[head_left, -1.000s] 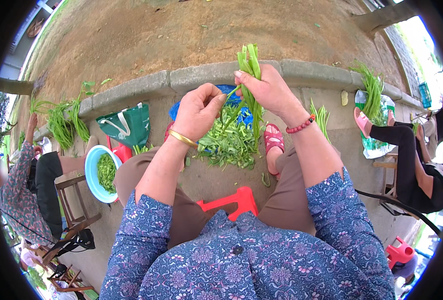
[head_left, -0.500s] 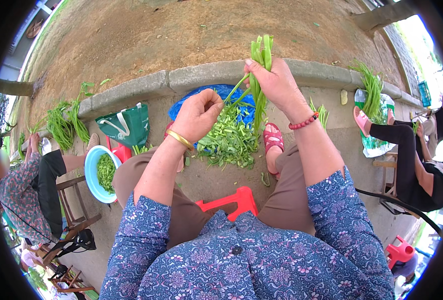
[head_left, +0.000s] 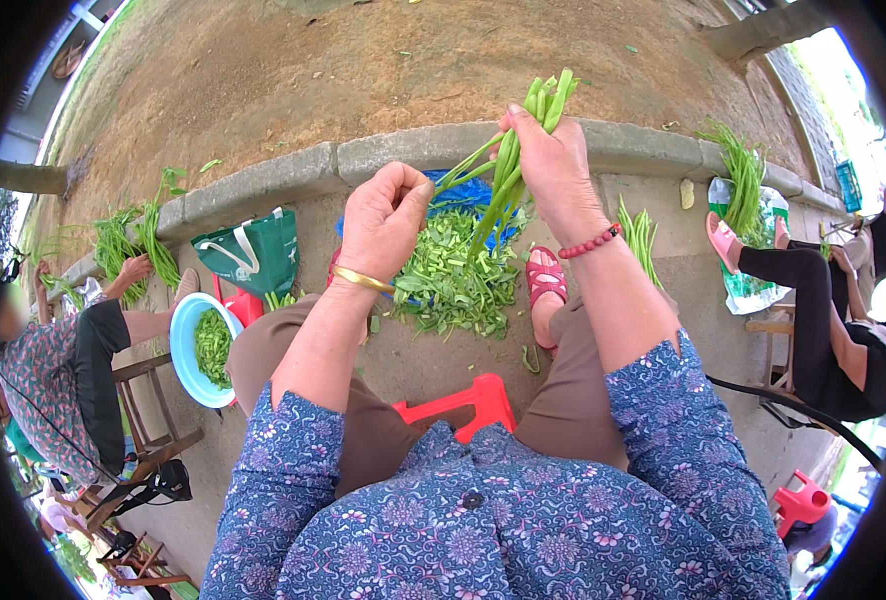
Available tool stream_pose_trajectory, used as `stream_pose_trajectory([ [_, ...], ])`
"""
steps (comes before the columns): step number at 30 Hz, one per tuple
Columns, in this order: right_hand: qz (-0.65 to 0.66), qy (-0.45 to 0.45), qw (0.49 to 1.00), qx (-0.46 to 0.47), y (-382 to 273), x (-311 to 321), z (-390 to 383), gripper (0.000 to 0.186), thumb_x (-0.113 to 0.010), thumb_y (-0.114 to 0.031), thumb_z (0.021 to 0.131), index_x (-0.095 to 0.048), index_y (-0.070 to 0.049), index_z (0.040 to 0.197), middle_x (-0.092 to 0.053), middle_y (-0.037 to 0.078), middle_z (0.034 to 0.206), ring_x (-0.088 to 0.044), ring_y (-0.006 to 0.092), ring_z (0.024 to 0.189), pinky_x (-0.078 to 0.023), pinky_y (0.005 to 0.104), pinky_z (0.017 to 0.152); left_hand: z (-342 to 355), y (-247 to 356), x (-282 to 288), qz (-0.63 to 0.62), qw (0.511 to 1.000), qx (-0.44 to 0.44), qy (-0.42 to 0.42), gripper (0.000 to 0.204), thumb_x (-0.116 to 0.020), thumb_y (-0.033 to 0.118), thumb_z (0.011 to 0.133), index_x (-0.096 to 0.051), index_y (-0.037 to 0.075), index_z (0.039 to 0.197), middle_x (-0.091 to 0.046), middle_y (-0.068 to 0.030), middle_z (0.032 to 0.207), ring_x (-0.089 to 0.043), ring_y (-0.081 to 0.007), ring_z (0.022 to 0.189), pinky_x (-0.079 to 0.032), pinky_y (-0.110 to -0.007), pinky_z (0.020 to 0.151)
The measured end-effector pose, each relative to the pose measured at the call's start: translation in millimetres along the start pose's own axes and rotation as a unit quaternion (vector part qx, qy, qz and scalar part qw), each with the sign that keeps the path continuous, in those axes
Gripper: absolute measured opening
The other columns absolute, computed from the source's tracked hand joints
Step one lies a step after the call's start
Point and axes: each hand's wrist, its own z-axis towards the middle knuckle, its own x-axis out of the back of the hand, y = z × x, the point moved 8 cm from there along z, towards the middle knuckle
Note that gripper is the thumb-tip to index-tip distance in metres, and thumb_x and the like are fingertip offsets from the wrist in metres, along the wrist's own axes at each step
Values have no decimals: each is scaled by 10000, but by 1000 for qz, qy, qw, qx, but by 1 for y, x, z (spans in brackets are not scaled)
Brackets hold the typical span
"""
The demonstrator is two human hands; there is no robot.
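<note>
My right hand (head_left: 551, 160), raised over the kerb, is closed around a bunch of long green vegetable stalks (head_left: 508, 178). The thick pale ends stick up past my thumb, and the other ends hang toward my left. My left hand (head_left: 388, 215) is closed in a pinch at one thin stalk (head_left: 463, 172) that slants out from the bunch; the exact fingertip contact is partly hidden. Under both hands lies a heap of torn green leaves and short stem pieces (head_left: 453, 275), on a blue plastic bag (head_left: 471, 192) between my feet.
To my left stand a light blue basin (head_left: 185, 352) of chopped greens and a green tote bag (head_left: 250, 255). More stalks (head_left: 640, 240) lie beyond my right knee. A stone kerb (head_left: 403, 153) crosses ahead. Seated people (head_left: 58, 370) handle greens on either side. A red stool (head_left: 478, 402) shows beneath me.
The bunch in my right hand has tilted, its tops leaning right. My left hand has shifted slightly left and up. The person at left has brought a hand into view by the stalks there.
</note>
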Motion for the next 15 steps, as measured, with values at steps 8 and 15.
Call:
stream_pose_trajectory([
  [8, 73, 37, 997, -12, -5, 20, 11, 255, -560, -202, 915, -612, 21, 803, -640, 102, 694, -639, 181, 602, -494, 321, 528, -14, -20, 0, 210, 969, 78, -101, 111, -608, 83, 883, -578, 21, 796, -512, 46, 640, -440, -39, 587, -376, -219, 518],
  [15, 23, -124, 992, 18, -5, -14, -3, 250, -573, -244, 930, -613, -3, 879, -634, 78, 772, -631, 159, 681, -519, 286, 620, 0, 6, 16, 122, 988, -65, 71, 163, -631, 52, 859, -633, 8, 1016, -591, 24, 810, -512, -48, 742, -456, -216, 668],
])
